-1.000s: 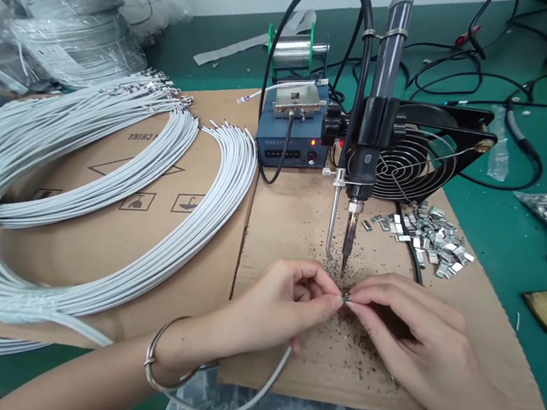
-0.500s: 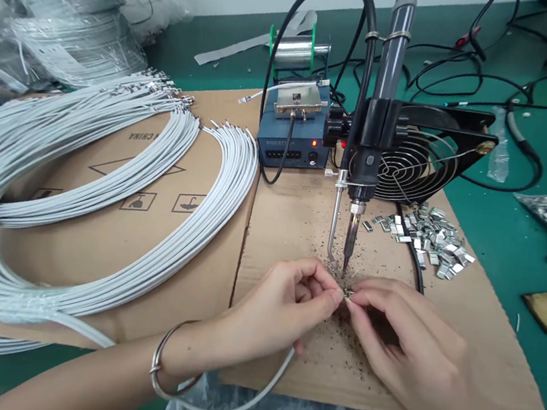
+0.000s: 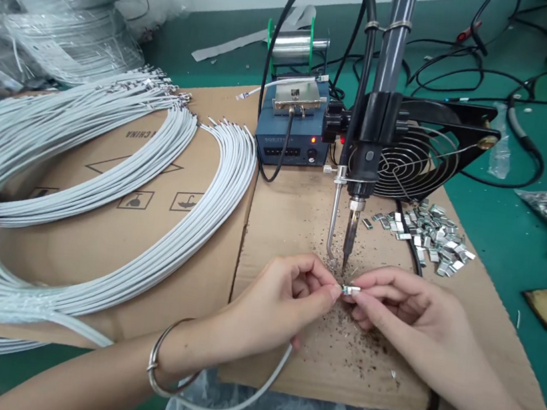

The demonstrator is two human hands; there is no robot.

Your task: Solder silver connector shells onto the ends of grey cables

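Cardboard-covered bench (image 3: 291,221), soldering iron (image 3: 349,242) at centre. Left hand (image 3: 276,299) pinches the grey cable (image 3: 248,397) end; right hand (image 3: 405,310) grips a metal connector (image 3: 352,288). Both have risen slightly nearer the tip since a second ago.

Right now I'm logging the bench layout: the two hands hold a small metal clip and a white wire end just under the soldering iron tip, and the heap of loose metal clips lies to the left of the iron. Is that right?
Not quite. The head view shows the heap of loose metal clips lying to the right of the soldering iron, in front of the fan. The rest holds: the left hand and right hand hold a small metal clip and a white wire end just under the tip.
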